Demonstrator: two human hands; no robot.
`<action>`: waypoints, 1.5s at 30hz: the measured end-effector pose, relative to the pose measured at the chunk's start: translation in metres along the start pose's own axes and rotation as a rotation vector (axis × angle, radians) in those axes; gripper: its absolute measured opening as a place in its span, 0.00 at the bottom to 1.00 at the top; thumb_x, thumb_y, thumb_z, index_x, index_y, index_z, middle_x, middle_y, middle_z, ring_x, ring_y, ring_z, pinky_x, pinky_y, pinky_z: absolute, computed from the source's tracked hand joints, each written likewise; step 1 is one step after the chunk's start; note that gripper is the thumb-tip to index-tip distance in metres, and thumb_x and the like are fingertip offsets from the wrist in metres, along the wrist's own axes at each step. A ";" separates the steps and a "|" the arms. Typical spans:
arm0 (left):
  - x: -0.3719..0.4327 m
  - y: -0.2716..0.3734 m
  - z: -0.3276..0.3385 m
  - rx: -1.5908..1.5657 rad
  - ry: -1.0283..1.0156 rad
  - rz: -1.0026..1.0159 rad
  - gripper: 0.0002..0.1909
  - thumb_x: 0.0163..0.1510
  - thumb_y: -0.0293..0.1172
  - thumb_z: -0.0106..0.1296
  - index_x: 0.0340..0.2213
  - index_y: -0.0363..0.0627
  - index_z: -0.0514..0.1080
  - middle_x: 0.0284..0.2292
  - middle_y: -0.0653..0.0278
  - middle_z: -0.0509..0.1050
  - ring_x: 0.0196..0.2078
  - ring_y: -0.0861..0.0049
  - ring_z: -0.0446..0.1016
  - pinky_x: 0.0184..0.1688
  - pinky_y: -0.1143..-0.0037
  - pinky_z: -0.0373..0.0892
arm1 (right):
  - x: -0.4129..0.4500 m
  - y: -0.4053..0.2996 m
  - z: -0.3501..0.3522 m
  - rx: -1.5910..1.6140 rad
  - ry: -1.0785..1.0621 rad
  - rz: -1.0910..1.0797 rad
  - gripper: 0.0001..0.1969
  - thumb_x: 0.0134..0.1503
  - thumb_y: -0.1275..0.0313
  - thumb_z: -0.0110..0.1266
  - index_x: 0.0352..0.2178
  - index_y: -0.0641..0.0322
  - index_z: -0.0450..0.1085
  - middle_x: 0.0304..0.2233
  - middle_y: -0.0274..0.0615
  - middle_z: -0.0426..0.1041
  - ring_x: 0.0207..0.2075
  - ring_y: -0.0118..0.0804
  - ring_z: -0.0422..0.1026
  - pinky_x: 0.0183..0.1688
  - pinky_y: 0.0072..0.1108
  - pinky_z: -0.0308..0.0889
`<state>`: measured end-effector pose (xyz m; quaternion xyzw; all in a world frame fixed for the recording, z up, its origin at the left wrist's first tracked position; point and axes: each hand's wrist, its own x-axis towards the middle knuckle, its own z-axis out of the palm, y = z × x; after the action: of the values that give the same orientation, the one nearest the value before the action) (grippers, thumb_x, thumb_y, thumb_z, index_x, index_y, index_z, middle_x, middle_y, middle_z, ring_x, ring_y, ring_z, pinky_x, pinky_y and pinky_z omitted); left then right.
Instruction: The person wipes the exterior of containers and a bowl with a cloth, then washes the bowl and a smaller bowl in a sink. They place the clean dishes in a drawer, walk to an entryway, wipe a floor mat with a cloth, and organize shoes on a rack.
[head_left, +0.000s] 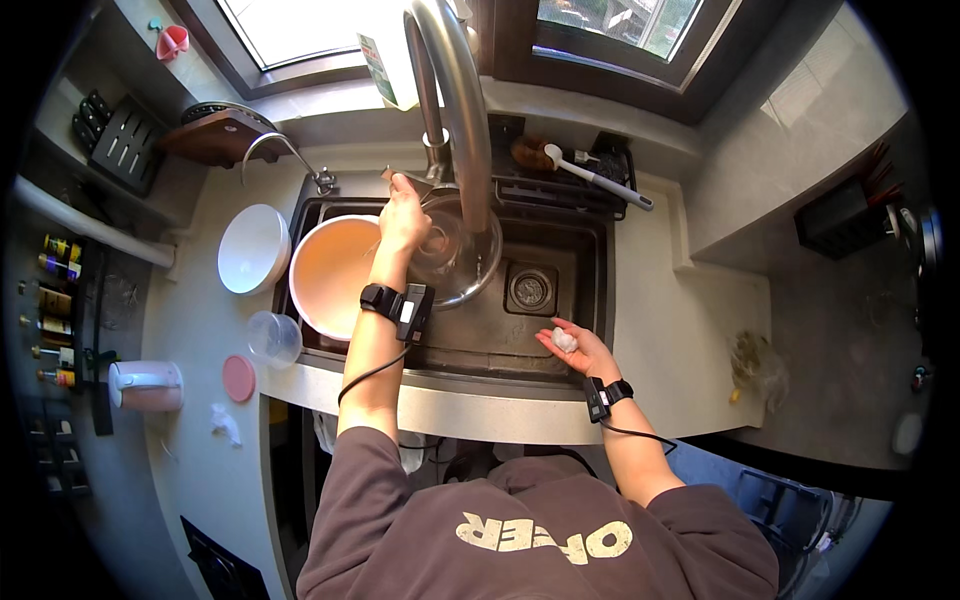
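My left hand (405, 217) is raised beside the faucet (469, 135), its fingers around something brownish near the faucet's base that I cannot make out. Palm up over the right side of the sink (480, 337), my right hand (581, 349) holds a small white lump (563, 340) on its fingers. A round clear glass bowl or lid (442, 281) lies in the sink below the spout, partly hidden by it. To its left stands a large basin (330, 277), pale orange inside, partly covered by my left arm. The drain (532, 289) shows above my right hand.
On the left counter are a white bowl (253, 249), a clear plastic container (274, 340), a pink lid (238, 379) and a kettle (146, 386). A white-headed brush (600, 178) lies on the black rack behind the sink. A plastic bag (757, 367) rests at the right.
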<state>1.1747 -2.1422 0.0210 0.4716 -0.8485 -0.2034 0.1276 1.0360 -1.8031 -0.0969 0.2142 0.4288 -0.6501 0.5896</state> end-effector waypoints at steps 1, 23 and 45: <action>-0.001 0.002 -0.001 -0.006 -0.021 -0.005 0.26 0.38 0.17 0.49 0.41 0.36 0.52 0.40 0.40 0.66 0.40 0.48 0.69 0.41 0.61 0.68 | -0.004 0.000 0.001 0.003 -0.015 0.010 0.15 0.55 0.74 0.44 0.45 0.65 0.60 0.33 0.51 0.66 0.32 0.43 0.70 0.35 0.26 0.73; -0.168 0.029 0.053 -0.708 0.424 0.169 0.23 0.47 0.16 0.44 0.47 0.40 0.63 0.44 0.52 0.68 0.46 0.58 0.68 0.48 0.71 0.64 | 0.019 -0.005 -0.025 -0.009 -0.071 -0.105 0.08 0.57 0.68 0.41 0.25 0.59 0.59 0.13 0.31 0.55 0.12 0.24 0.51 0.11 0.16 0.45; -0.207 0.076 0.012 -0.516 0.771 0.482 0.20 0.47 0.14 0.40 0.44 0.38 0.65 0.45 0.48 0.68 0.48 0.55 0.68 0.49 0.66 0.64 | -0.017 -0.011 0.015 -0.084 -0.059 -0.057 0.16 0.49 0.71 0.39 0.09 0.47 0.49 0.07 0.24 0.48 0.08 0.22 0.45 0.11 0.17 0.39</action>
<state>1.2215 -1.9275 0.0407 0.2567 -0.7467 -0.1824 0.5859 1.0327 -1.8062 -0.0725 0.1576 0.4439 -0.6542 0.5917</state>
